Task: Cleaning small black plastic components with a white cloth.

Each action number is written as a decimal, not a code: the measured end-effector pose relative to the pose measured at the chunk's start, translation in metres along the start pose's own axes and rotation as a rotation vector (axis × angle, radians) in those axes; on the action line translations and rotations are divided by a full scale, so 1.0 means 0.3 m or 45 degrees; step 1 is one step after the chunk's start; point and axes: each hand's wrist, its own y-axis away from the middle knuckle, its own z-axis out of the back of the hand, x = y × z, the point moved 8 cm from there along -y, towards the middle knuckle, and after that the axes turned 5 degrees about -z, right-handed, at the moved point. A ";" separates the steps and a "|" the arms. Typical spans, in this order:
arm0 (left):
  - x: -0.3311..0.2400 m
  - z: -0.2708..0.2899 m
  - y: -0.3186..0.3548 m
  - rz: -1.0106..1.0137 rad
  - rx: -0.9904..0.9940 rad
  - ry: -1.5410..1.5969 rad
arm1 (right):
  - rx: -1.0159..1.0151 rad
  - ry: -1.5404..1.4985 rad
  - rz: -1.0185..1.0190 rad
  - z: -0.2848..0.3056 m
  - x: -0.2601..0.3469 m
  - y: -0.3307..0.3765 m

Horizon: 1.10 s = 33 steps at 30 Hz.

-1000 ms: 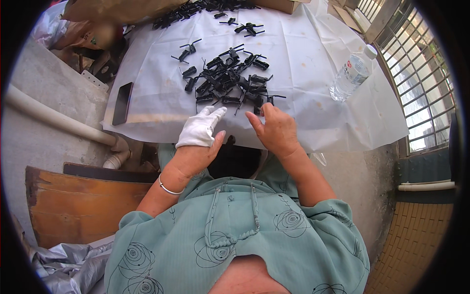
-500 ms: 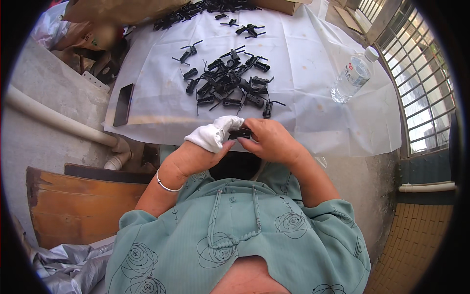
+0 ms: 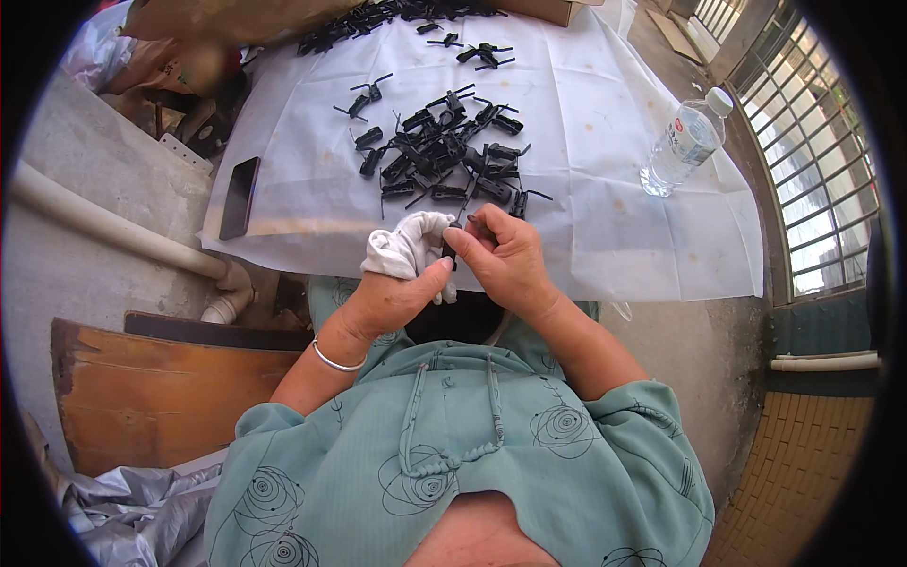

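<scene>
My left hand, its fingers covered by a white cloth glove, grips a small black plastic part with the bare thumb against it. The part stands roughly upright at the table's near edge. My right hand is bare and closed in a pinch at the part's upper end, with the fingertips partly hidden. Just beyond both hands lies a loose pile of similar black parts, many with thin black prongs sticking out.
White plastic sheeting covers the table. A dark phone lies at its left edge, and a clear water bottle stands at the right. More black parts are heaped at the far side by a cardboard box.
The black part has turned from lying level to upright between my hands. My right hand has rotated, its fingers now at the part's top, and my left hand has turned with the glove bunched.
</scene>
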 end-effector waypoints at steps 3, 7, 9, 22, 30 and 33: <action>-0.005 0.019 0.005 -0.027 -0.098 -0.119 | 0.152 0.000 0.087 -0.018 0.008 0.008; -0.002 0.045 0.011 -0.115 -0.241 -0.392 | 0.198 0.094 0.217 -0.044 0.024 0.020; -0.007 0.039 0.012 -0.251 -0.277 -0.525 | 0.235 0.042 0.063 -0.057 -0.005 0.016; -0.011 0.075 -0.009 -0.223 -0.230 -0.050 | 0.381 0.269 -0.065 -0.042 -0.046 0.004; 0.016 0.009 0.003 0.087 0.029 -0.234 | 0.313 -0.013 0.167 -0.016 -0.005 0.010; -0.018 -0.018 0.002 -0.029 0.049 -0.260 | 0.316 -0.130 -0.082 -0.031 -0.032 0.006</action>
